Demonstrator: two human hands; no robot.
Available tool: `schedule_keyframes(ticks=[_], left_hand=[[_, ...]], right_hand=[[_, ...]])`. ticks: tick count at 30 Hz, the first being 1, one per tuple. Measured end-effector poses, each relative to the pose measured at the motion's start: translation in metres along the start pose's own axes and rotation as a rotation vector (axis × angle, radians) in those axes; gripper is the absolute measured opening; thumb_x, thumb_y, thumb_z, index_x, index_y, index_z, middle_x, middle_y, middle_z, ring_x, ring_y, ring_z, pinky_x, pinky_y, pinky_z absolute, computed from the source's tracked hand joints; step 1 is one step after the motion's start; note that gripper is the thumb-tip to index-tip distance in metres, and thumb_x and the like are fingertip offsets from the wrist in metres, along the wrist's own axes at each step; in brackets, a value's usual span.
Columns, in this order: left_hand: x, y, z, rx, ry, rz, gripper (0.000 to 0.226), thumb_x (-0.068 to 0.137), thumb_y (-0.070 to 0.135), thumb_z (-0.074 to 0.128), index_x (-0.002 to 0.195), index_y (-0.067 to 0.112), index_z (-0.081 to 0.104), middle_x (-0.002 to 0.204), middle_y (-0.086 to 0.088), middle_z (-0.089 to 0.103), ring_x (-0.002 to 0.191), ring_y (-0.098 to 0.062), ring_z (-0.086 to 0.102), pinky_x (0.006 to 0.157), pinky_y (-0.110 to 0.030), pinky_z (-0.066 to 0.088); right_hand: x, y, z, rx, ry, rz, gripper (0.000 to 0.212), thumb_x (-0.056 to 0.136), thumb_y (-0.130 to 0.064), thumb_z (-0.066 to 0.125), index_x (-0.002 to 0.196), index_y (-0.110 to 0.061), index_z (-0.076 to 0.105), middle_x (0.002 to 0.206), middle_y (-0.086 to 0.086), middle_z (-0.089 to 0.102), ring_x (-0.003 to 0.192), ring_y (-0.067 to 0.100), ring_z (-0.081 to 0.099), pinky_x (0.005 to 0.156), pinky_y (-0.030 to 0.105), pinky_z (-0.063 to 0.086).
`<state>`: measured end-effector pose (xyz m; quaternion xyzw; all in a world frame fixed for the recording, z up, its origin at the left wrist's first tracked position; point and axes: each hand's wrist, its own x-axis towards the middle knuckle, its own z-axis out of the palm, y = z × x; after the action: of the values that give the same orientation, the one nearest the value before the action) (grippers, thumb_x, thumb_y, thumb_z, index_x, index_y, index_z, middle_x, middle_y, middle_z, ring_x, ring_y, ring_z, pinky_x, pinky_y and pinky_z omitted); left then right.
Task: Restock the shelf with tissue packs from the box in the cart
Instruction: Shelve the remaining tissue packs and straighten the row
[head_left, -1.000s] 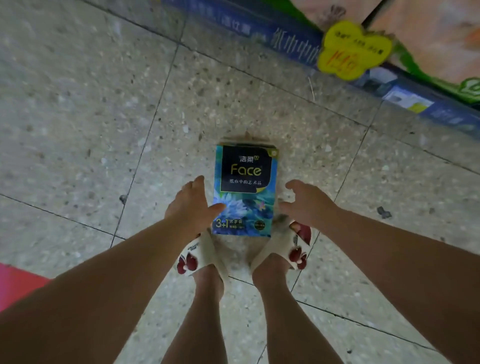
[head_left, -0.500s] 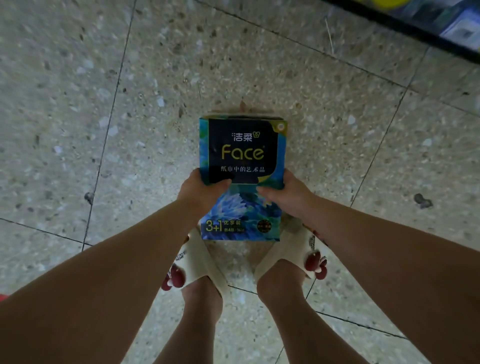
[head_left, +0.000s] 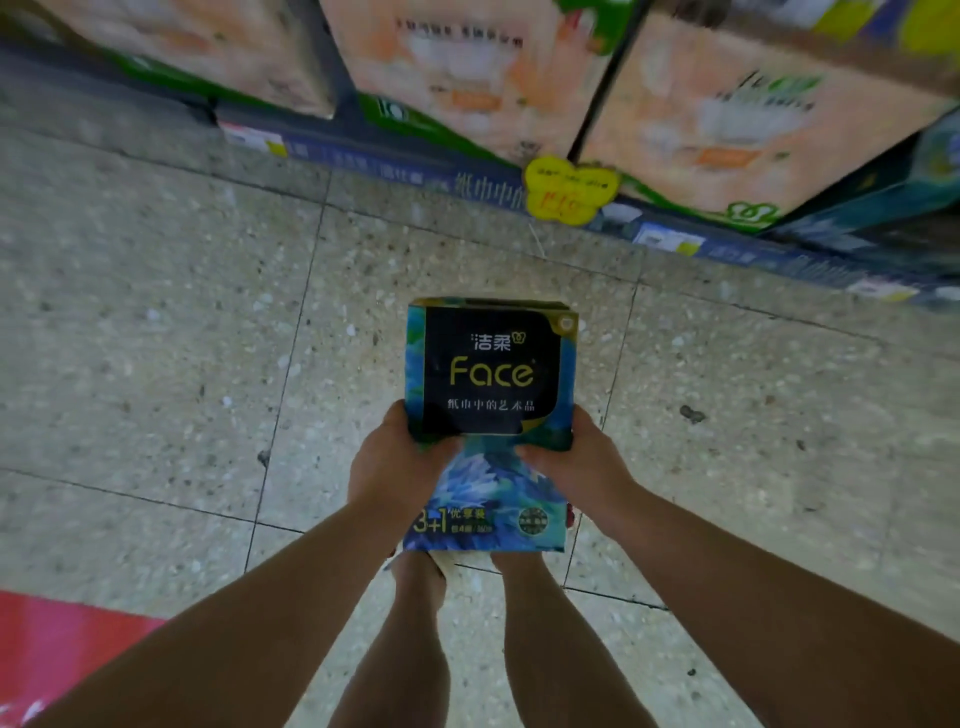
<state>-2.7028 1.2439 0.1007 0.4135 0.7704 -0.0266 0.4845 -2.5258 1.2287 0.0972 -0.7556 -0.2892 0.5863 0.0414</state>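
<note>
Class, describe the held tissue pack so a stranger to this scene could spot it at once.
Below the bottom shelf along the top of the view lies speckled floor. Over it, the left hand and right hand grip the tissue pack. Unlike the peach packs on the shelf, it is blue-flowered with a black panel reading Face.

Holds a blue pack above the speckled floor, printed face up, "Face" in gold on a black panel. Grips its left edge with the left hand and its right edge with the right hand, thumbs laid over the front. Stands facing a low shelf stocked with blurred peach packs; yellow tag on its rim. Bare legs below the pack. Red patch at lower left.
</note>
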Motion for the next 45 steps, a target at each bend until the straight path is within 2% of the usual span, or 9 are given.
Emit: schedule_keyframes(ticks=[7, 13, 15, 18, 22, 26, 31, 37, 45], left_hand=[[-0.121, 0.075, -0.081, 0.071, 0.013, 0.221, 0.041, 0.079, 0.037, 0.068, 0.115, 0.021, 0.057, 0.088, 0.000, 0.067, 0.075, -0.022, 0.063, 0.067, -0.031, 0.051], [-0.198, 0.118, -0.124, 0.219, 0.016, 0.458, 0.042, 0.082, 0.043, 0.067, 0.115, 0.019, 0.057, 0.095, 0.001, 0.065, 0.087, -0.021, 0.061, 0.070, -0.028, 0.044], [-0.225, 0.135, -0.135, 0.249, -0.004, 0.541, 0.041, 0.080, 0.045, 0.067, 0.114, 0.021, 0.060, 0.103, -0.004, 0.069, 0.097, -0.025, 0.063, 0.071, -0.029, 0.044], [-0.264, 0.165, -0.147, 0.283, -0.007, 0.661, 0.034, 0.080, 0.039, 0.069, 0.107, 0.019, 0.065, 0.101, -0.010, 0.071, 0.098, -0.029, 0.065, 0.066, -0.029, 0.041], [-0.315, 0.209, -0.144, 0.369, 0.000, 0.844, 0.033, 0.080, 0.041, 0.069, 0.107, 0.022, 0.064, 0.106, -0.008, 0.071, 0.101, -0.029, 0.064, 0.073, -0.031, 0.048], [-0.373, 0.254, -0.121, 0.483, -0.002, 0.997, 0.038, 0.079, 0.050, 0.065, 0.110, 0.027, 0.063, 0.107, -0.002, 0.070, 0.100, -0.026, 0.064, 0.075, -0.032, 0.051], [-0.455, 0.309, -0.074, 0.546, -0.015, 1.157, 0.041, 0.077, 0.055, 0.065, 0.098, 0.021, 0.059, 0.098, -0.003, 0.068, 0.094, -0.025, 0.063, 0.072, -0.031, 0.049], [-0.552, 0.362, 0.025, 0.556, -0.052, 1.272, 0.043, 0.075, 0.060, 0.064, 0.101, 0.026, 0.061, 0.092, 0.002, 0.068, 0.088, -0.022, 0.063, 0.076, -0.036, 0.054], [-0.672, 0.411, 0.143, 0.542, -0.086, 1.369, 0.039, 0.075, 0.059, 0.064, 0.093, 0.025, 0.058, 0.087, 0.004, 0.064, 0.085, -0.022, 0.062, 0.070, -0.031, 0.050]], right_hand=[[-0.145, -0.057, -0.070, 0.019, 0.127, -0.029, 0.052, 0.079, -0.027, 0.071, 0.125, -0.018, 0.049, 0.106, 0.004, 0.065, 0.097, 0.026, 0.064, 0.083, 0.037, 0.054], [-0.250, -0.071, -0.101, 0.110, 0.263, -0.051, 0.047, 0.079, -0.031, 0.072, 0.118, -0.015, 0.051, 0.112, 0.005, 0.066, 0.101, 0.025, 0.064, 0.083, 0.034, 0.053], [-0.285, -0.073, -0.112, 0.160, 0.320, -0.053, 0.039, 0.078, -0.031, 0.072, 0.109, -0.016, 0.053, 0.107, 0.005, 0.065, 0.098, 0.024, 0.063, 0.083, 0.033, 0.052], [-0.335, -0.072, -0.131, 0.250, 0.400, -0.085, 0.024, 0.078, -0.026, 0.073, 0.082, -0.025, 0.049, 0.085, -0.004, 0.062, 0.076, 0.015, 0.060, 0.074, 0.031, 0.051], [-0.393, -0.060, -0.160, 0.326, 0.563, -0.093, 0.029, 0.076, -0.030, 0.074, 0.097, -0.024, 0.055, 0.103, 0.004, 0.069, 0.100, 0.029, 0.065, 0.084, 0.038, 0.053], [-0.446, -0.034, -0.202, 0.419, 0.689, -0.081, 0.037, 0.076, -0.032, 0.074, 0.107, -0.020, 0.058, 0.106, 0.006, 0.070, 0.100, 0.026, 0.066, 0.084, 0.033, 0.051], [-0.505, 0.018, -0.266, 0.559, 0.794, -0.096, 0.026, 0.077, -0.028, 0.075, 0.093, -0.021, 0.056, 0.074, -0.001, 0.068, 0.064, 0.014, 0.061, 0.061, 0.025, 0.048], [-0.565, 0.109, -0.352, 0.633, 0.923, -0.097, 0.032, 0.077, -0.029, 0.075, 0.103, -0.016, 0.062, 0.091, 0.004, 0.071, 0.075, 0.017, 0.063, 0.075, 0.028, 0.053], [-0.642, 0.221, -0.461, 0.506, 1.094, -0.040, 0.032, 0.074, -0.040, 0.075, 0.087, -0.023, 0.052, 0.077, -0.010, 0.060, 0.082, 0.015, 0.063, 0.080, 0.030, 0.053]])
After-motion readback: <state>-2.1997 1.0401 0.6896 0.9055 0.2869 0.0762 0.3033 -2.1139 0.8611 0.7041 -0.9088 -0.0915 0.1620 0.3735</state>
